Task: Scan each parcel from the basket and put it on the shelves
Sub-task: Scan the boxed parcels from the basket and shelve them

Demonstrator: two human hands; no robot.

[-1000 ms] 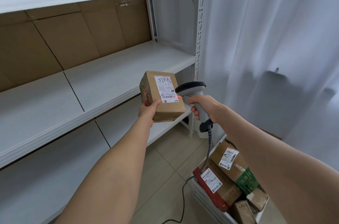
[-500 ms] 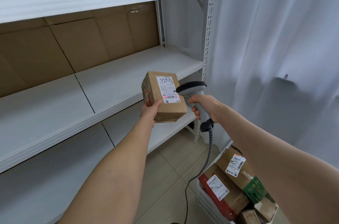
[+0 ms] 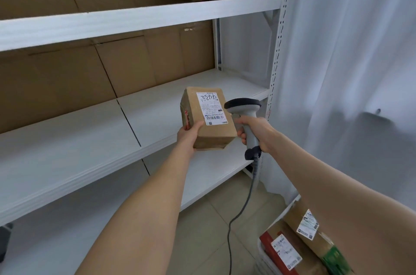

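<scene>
Parcels fill basket; left hand grips box, right hand scanner.

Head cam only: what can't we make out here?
Fingers of the left hand: behind the parcel, head view.
Trigger of the scanner: under the right hand.
The basket: cut by the bottom edge, partly behind the right forearm; parcel count unknown.
Small print on the label: too small.
</scene>
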